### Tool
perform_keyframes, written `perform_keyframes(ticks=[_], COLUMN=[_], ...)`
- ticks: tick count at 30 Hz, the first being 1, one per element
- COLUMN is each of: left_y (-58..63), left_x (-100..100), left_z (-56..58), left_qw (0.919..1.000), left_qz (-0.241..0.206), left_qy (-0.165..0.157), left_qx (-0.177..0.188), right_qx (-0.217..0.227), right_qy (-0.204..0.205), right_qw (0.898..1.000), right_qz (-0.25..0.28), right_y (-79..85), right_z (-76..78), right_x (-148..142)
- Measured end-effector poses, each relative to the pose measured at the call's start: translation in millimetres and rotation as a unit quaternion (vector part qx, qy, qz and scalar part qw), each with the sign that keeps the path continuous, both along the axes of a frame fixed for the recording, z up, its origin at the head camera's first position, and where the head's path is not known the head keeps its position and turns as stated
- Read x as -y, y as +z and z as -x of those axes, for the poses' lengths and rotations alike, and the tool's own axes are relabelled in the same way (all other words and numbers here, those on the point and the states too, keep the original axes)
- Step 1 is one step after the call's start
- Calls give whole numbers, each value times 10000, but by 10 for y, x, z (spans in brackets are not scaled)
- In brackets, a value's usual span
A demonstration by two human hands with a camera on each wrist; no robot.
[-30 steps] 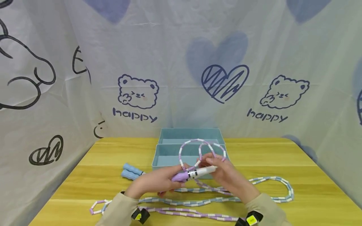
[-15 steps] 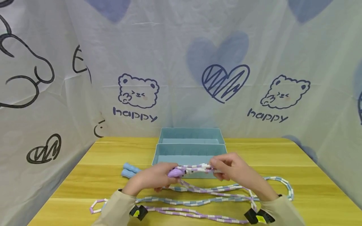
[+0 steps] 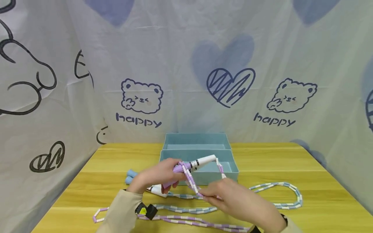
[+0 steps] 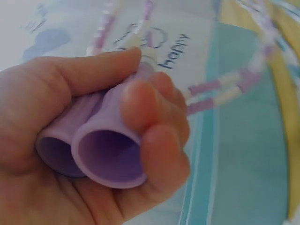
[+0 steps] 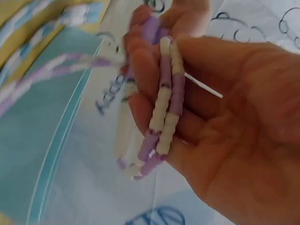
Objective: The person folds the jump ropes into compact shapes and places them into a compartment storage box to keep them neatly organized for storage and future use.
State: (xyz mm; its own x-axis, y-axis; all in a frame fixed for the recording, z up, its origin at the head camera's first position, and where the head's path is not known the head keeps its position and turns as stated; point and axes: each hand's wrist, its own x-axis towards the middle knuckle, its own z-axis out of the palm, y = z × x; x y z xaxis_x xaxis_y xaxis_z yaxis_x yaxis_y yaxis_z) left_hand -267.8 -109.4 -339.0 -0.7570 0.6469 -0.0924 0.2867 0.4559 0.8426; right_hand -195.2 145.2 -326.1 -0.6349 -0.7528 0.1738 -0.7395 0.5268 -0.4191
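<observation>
My left hand (image 3: 158, 176) grips a pair of purple jump rope handles (image 4: 108, 112), whose hollow ends face the left wrist camera. One handle's white end (image 3: 207, 159) points right and upward, with beaded rope hanging from its tip. Purple-and-white beaded jump rope (image 3: 190, 179) runs from beside the left fingers down to my right hand (image 3: 233, 197). In the right wrist view, two strands of the beaded rope (image 5: 164, 108) lie between the right thumb and fingers. The palm side of the left hand is hidden in the head view.
An opened light blue box (image 3: 172, 155) stands behind the hands. Left of it lie the blue handles (image 3: 130, 176) of another jump rope; its blue-and-white beaded rope (image 3: 298, 198) loops across the wooden table (image 3: 326, 191). More purple-and-white rope (image 3: 204, 222) stretches along the front.
The round loops of purple rope seen earlier were gathered into a bundle between the hands, then drawn downward. My right hand has moved down and toward me; the handle's white end tilts up again.
</observation>
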Motion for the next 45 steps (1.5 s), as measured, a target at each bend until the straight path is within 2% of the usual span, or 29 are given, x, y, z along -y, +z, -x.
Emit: perform_keyframes(ticks=[5, 9, 13, 18, 20, 21, 25, 28, 31, 33, 35, 38, 41, 45], left_y=[97, 93, 37, 16, 37, 52, 106, 120, 106, 93, 82, 79, 86, 93], left_x=[-7, -61, -103, -96, -88, -86, -88, -102, -129, -153, -170, -175, -166, -176], left_z=[143, 264, 336, 348, 327, 312, 243, 197, 166, 154, 146, 140, 136, 122], left_qw=[9965, 9902, 9837, 9784, 9779, 9781, 9802, 9805, 9798, 9796, 9813, 9881, 9946, 9986], left_qz=[-486, -787, -985, -1258, -1314, -1323, -1326, -1368, -1390, -1377, -1303, -1086, -875, -446], left_qy=[-223, -387, -615, -726, -710, -709, -663, -630, -685, -766, -805, -669, -359, 107], left_qx=[644, 1086, 1372, 1474, 1461, 1442, 1314, 1261, 1263, 1246, 1167, 857, 433, -266], right_qx=[74, -163, -857, -2026, -2235, -2202, -1657, -1039, -313, 336, 941, 1683, 1893, 1587], right_qy=[-513, -930, -1244, -1581, -1761, -1892, -2243, -2118, -1694, -1313, -934, -574, -555, -844], right_qw=[9986, 9955, 9884, 9660, 9574, 9547, 9519, 9607, 9756, 9807, 9792, 9663, 9613, 9730], right_qz=[95, 101, 178, 294, 487, 650, 1266, 1465, 1361, 1408, 1533, 1860, 1925, 1447], right_y=[-22, -170, -382, -595, -654, -675, -723, -739, -750, -751, -741, -691, -602, -447], right_z=[210, 434, 626, 732, 735, 729, 663, 612, 572, 547, 520, 490, 469, 395], right_x=[-154, -239, -250, -189, -156, -142, -99, -71, -37, -14, 8, 23, 2, -66])
